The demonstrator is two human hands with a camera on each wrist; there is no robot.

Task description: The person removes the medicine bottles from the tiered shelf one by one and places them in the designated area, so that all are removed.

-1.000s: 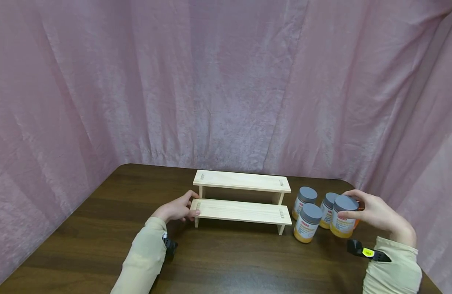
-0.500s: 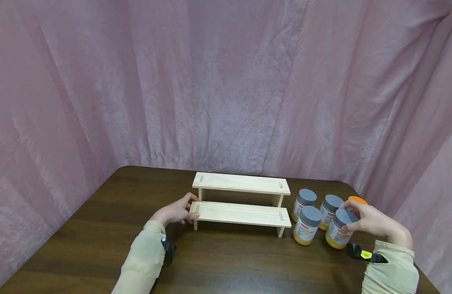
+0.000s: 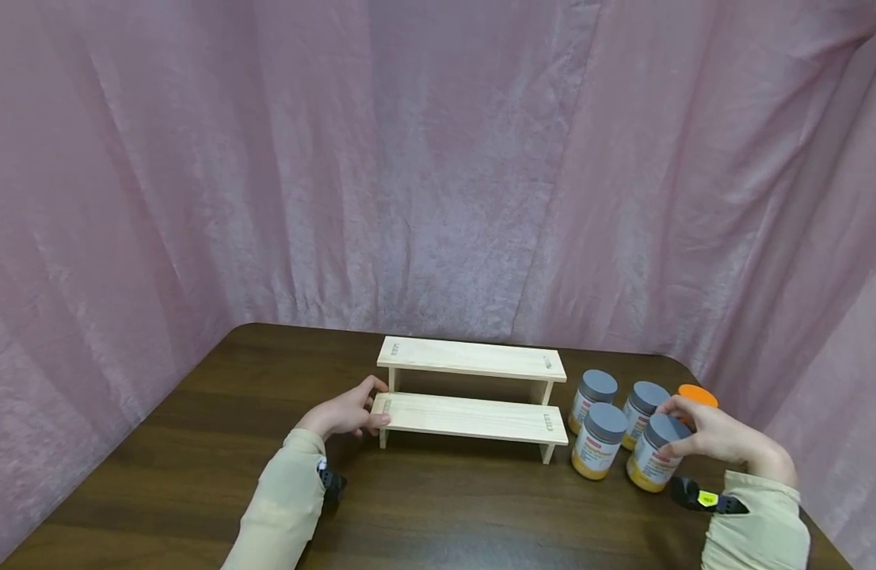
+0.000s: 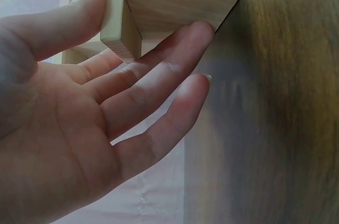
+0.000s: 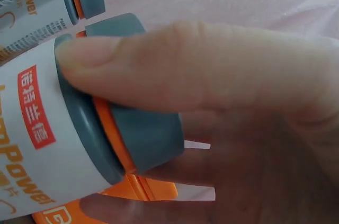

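Note:
A two-step wooden shelf rack [image 3: 474, 417] stands on the table. My left hand [image 3: 344, 413] holds the left end of its lower step. In the left wrist view my thumb lies against the board [image 4: 121, 23], and fingertips touch the side leg [image 4: 180, 4]. My right hand [image 3: 726, 435] grips a white jar with a grey lid and yellow base [image 3: 650, 465], at the right. In the right wrist view the thumb presses the lid's side of that jar [image 5: 32, 150]; the other fingers are partly hidden behind it.
Several similar grey-lidded jars stand between rack and right hand: a front one [image 3: 596, 451], a rear one [image 3: 596, 392] and another [image 3: 643, 404]. An orange-lidded container [image 3: 697, 395] stands behind the right hand. Pink curtains [image 3: 438, 174] hang behind the dark wooden table [image 3: 438, 514].
My right hand has brought its jar toward me and slightly left, up beside the front jar. The orange lid behind has come into sight. The left hand stays on the rack.

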